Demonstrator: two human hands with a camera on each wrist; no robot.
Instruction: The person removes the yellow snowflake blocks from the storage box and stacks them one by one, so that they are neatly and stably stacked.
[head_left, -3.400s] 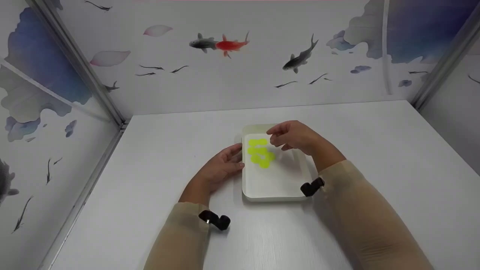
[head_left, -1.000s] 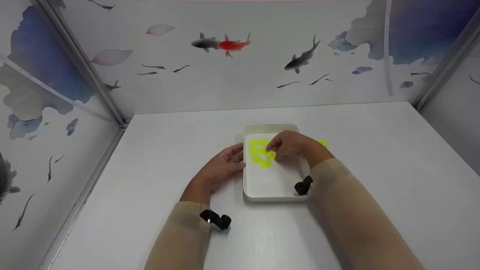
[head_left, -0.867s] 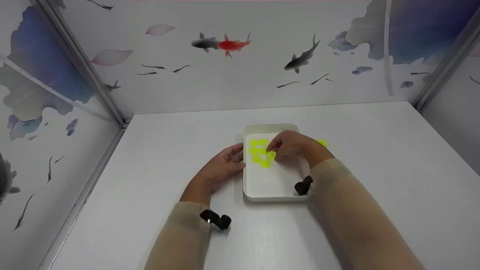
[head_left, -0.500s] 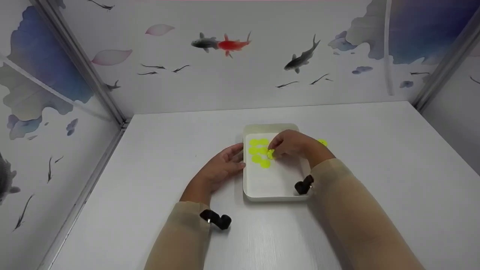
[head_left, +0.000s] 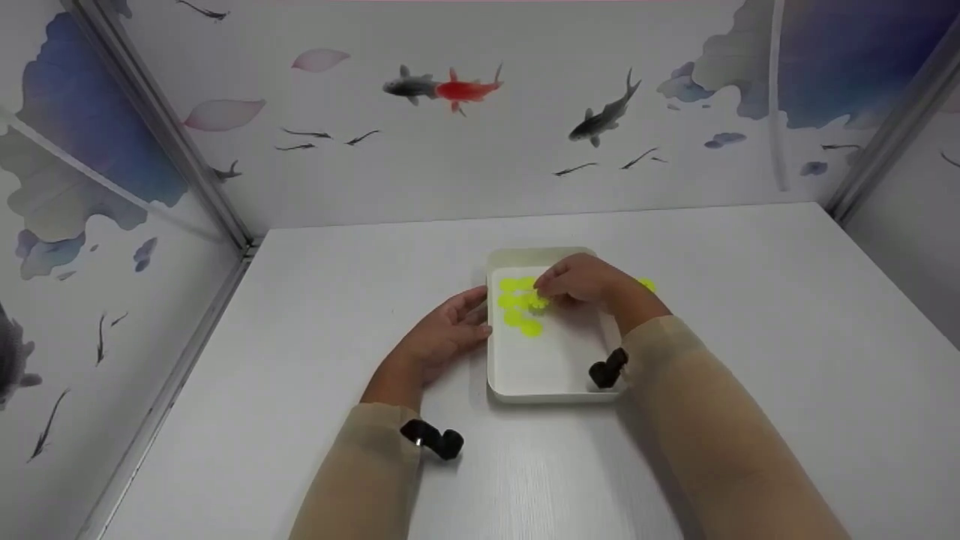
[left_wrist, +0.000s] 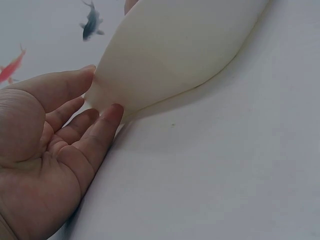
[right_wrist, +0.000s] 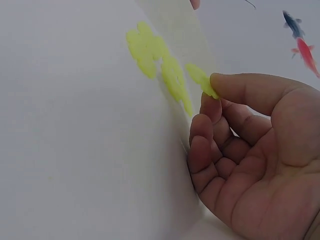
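R hand (head_left: 581, 279) is over the white tray (head_left: 547, 367). Its grip pinches one yellow flower (right_wrist: 201, 79) btw. thumb and forefinger; the other fingers are bent a little below it. The flower is tilted, in the far half of tray; in R wrist view it is seen apart from the other yellow flowers (head_left: 512, 317). These lie flat in far L part of tray, some touching, edges a bit blurred. One more yellow flower (head_left: 647, 285) shows past R wrist, to the R of tray, partly hidden by the arm.

L hand (head_left: 450, 326) has its fingers relaxed and apart; thumb and fingertips touch the outside of tray's L wall, so this grip is loose.

Tray stands on the white surface (head_left: 750, 337). Both arms wear beige sleeves (head_left: 727, 435), each w/ a small black device (head_left: 433, 439) near the wrist. Back wall (head_left: 480, 165) has printed pics: a grey-and-red fish (head_left: 466, 91), a dark fish (head_left: 604, 120), pink petals etc.
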